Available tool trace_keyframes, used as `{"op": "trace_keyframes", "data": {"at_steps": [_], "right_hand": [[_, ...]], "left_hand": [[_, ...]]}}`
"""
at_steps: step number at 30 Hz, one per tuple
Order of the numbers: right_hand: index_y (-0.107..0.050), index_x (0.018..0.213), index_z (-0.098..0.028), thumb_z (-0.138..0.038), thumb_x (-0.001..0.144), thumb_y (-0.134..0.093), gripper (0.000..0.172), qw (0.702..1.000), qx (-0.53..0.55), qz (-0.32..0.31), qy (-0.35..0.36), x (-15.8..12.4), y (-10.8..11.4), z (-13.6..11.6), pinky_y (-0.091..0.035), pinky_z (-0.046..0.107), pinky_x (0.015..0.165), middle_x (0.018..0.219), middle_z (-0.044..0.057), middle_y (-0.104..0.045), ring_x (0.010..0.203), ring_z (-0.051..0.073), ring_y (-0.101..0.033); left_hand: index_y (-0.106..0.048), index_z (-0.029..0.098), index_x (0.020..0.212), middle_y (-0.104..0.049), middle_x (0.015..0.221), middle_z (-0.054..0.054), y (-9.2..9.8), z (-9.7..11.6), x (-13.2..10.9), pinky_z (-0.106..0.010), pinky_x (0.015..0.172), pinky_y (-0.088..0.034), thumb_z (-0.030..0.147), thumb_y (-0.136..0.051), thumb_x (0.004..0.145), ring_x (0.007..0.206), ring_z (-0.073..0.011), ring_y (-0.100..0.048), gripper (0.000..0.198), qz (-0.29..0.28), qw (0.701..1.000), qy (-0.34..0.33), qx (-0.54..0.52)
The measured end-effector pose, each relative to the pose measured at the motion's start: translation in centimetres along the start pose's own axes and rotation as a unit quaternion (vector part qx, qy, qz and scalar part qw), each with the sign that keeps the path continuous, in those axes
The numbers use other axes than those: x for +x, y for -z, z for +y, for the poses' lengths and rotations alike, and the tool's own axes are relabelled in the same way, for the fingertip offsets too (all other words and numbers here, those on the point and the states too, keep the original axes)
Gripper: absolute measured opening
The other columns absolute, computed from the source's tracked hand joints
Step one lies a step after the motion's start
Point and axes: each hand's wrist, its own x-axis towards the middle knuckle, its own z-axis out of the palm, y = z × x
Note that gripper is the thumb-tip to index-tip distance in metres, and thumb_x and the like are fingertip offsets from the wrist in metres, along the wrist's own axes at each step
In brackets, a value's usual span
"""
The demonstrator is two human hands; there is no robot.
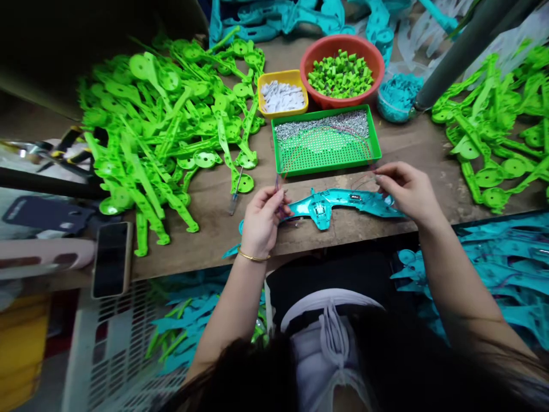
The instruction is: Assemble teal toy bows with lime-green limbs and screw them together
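A teal plastic toy part (330, 205) lies flat near the front edge of the wooden table (214, 200). My left hand (261, 220) rests at its left end, fingers pinched on a thin red wire (279, 191). My right hand (405, 189) is at the part's right end, fingers curled and pinched on a thin wire that arcs over the green tray (326, 143). The tray holds several small metal pieces along its far side.
A big heap of green plastic parts (167, 120) covers the left of the table, another heap (497, 131) the right. Behind the tray stand a yellow box (283, 94) of white pieces, an orange bowl (341, 68) of green pieces. A phone (111, 257) lies at left; a screwdriver (235, 191) nearby.
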Motion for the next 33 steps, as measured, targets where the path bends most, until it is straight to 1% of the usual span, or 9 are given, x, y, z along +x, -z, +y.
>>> {"op": "trace_keyframes", "data": {"at_steps": [3, 7, 12, 15, 18, 23, 27, 29, 33], "right_hand": [[-0.068, 0.099, -0.022, -0.033, 0.074, -0.075, 0.028, 0.985, 0.166, -0.036, -0.018, -0.8, -0.3, -0.3, -0.056, 0.031, 0.062, 0.073, -0.001, -0.066, 0.063, 0.014, -0.064], [-0.067, 0.102, -0.026, -0.028, 0.073, -0.078, 0.031, 0.967, 0.256, -0.007, 0.01, -1.5, -0.9, 0.3, -0.059, 0.028, 0.063, 0.074, -0.003, -0.066, 0.067, 0.014, -0.068], [-0.069, 0.101, -0.023, -0.035, 0.075, -0.077, 0.029, 0.954, 0.295, -0.046, -0.028, -1.9, -1.1, 0.7, -0.062, 0.03, 0.067, 0.083, 0.001, -0.072, 0.072, 0.016, -0.072], [-0.069, 0.097, -0.022, -0.035, 0.073, -0.078, 0.029, 0.947, 0.316, -0.045, -0.043, -2.0, -1.2, 0.6, -0.063, 0.031, 0.067, 0.081, 0.001, -0.073, 0.071, 0.016, -0.072], [-0.07, 0.095, -0.021, -0.034, 0.071, -0.079, 0.029, 0.95, 0.308, -0.033, -0.041, -2.0, -1.5, 0.5, -0.063, 0.031, 0.067, 0.079, 0.001, -0.073, 0.07, 0.017, -0.072], [-0.071, 0.097, -0.023, -0.029, 0.081, -0.069, 0.017, 0.984, 0.174, 0.026, 0.041, -1.9, -2.0, 0.6, -0.058, 0.029, 0.061, 0.075, -0.001, -0.07, 0.061, 0.013, -0.067], [-0.073, 0.098, -0.025, -0.027, 0.085, -0.065, 0.016, 0.986, 0.033, 0.066, 0.15, -1.8, -1.8, 0.8, -0.055, 0.034, 0.083, 0.098, 0.003, -0.07, 0.093, 0.018, -0.066], [-0.073, 0.098, -0.026, -0.027, 0.086, -0.064, 0.015, 0.985, 0.046, 0.072, 0.15, -1.8, -1.7, 0.9, -0.055, 0.034, 0.086, 0.101, 0.003, -0.07, 0.096, 0.018, -0.066], [-0.072, 0.098, -0.027, -0.029, 0.084, -0.067, 0.015, 0.986, 0.107, 0.074, 0.1, -2.0, -1.9, 1.3, -0.056, 0.032, 0.08, 0.097, 0.001, -0.072, 0.085, 0.015, -0.068]], "left_hand": [[-0.059, 0.019, 0.099, -0.065, 0.079, 0.002, -0.5, 0.8, -0.5, -0.02, 0.063, -0.052, 0.018, -0.07, 0.072, 0.061, -0.0066, -0.06, 0.029, -0.029, 0.997, 0.032, -0.061], [-0.053, 0.02, 0.109, -0.068, 0.083, 0.001, -0.6, 0.5, -0.8, -0.023, 0.074, -0.054, 0.004, -0.067, 0.067, 0.071, -0.0093, -0.067, 0.047, -0.036, 0.995, 0.056, -0.076], [-0.039, 0.027, 0.122, -0.073, 0.087, -0.001, -0.1, -0.1, -1.2, -0.029, 0.076, -0.057, 0.017, -0.073, 0.074, 0.075, -0.0138, -0.072, 0.059, -0.011, 0.998, 0.011, -0.053], [-0.047, 0.025, 0.113, -0.073, 0.083, 0.0, 0.2, 0.1, -1.4, -0.027, 0.074, -0.058, 0.023, -0.074, 0.075, 0.071, -0.0121, -0.071, 0.046, -0.012, 0.999, -0.008, -0.045], [-0.056, 0.02, 0.103, -0.073, 0.085, -0.001, 0.3, 0.6, -1.6, -0.026, 0.076, -0.058, 0.024, -0.071, 0.077, 0.074, -0.0117, -0.071, 0.03, -0.015, 0.999, -0.003, -0.043], [-0.059, 0.018, 0.105, -0.074, 0.09, -0.003, 0.3, 1.1, -2.1, -0.028, 0.082, -0.057, 0.014, -0.067, 0.073, 0.083, -0.0141, -0.072, 0.033, -0.037, 0.998, 0.005, -0.051], [-0.06, 0.018, 0.104, -0.073, 0.087, -0.004, 0.4, 1.0, -2.1, -0.029, 0.081, -0.058, 0.018, -0.069, 0.075, 0.079, -0.0143, -0.072, 0.03, -0.03, 0.999, -0.003, -0.042], [-0.059, 0.018, 0.105, -0.073, 0.087, -0.004, 0.5, 0.9, -2.1, -0.031, 0.081, -0.059, 0.02, -0.073, 0.074, 0.079, -0.0156, -0.072, 0.034, -0.024, 0.999, -0.007, -0.039], [-0.057, 0.019, 0.108, -0.074, 0.089, -0.005, 0.8, 0.7, -2.1, -0.035, 0.083, -0.059, 0.023, -0.077, 0.073, 0.079, -0.0175, -0.073, 0.041, -0.03, 0.999, -0.014, -0.038]]}}
